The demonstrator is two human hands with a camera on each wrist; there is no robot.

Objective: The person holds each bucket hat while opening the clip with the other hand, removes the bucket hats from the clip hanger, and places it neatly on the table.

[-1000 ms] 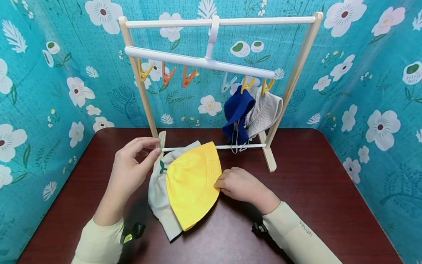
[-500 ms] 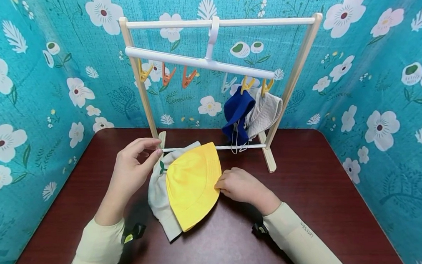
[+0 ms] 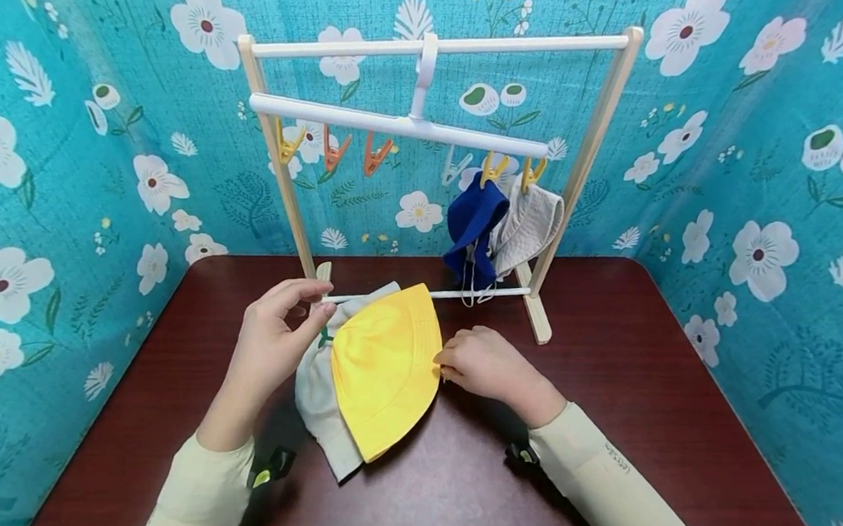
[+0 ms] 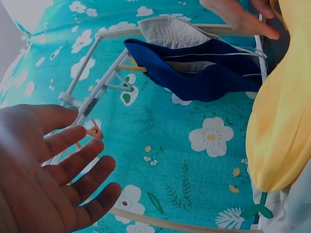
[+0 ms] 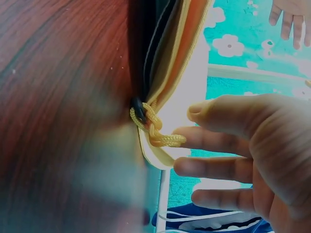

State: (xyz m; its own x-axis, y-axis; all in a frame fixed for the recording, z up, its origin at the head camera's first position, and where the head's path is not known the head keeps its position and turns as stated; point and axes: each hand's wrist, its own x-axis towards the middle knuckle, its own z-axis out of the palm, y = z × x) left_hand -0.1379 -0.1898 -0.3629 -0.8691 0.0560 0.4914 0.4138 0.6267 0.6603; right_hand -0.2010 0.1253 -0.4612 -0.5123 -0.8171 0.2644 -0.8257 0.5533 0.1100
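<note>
A yellow bucket hat (image 3: 386, 375) lies folded flat on the table, overlapping a pale grey hat (image 3: 321, 405) with a small green sprout on its crown. My left hand (image 3: 270, 335) hovers over the grey hat's far left side, fingers loosely bent and holding nothing; in the left wrist view its palm shows bare. At the yellow hat's right brim is my right hand (image 3: 486, 362). In the right wrist view its fingers are fairly straight, the thumb is apart, and one fingertip meets a knotted yellow cord (image 5: 167, 140) by the brim.
Behind the hats stands a wooden rack (image 3: 599, 139) with a white hanger (image 3: 348, 117) on its top bar. Yellow, orange and pale clips hang from it. A blue hat (image 3: 474, 225) and a whitish hat (image 3: 527, 229) hang at its right end. Floral cloth (image 3: 761, 183) encloses the table.
My left hand has shifted slightly right and down, toward the hats. The right hand has drawn a little to the right from the brim, and yellow cord now shows by its fingertips.
</note>
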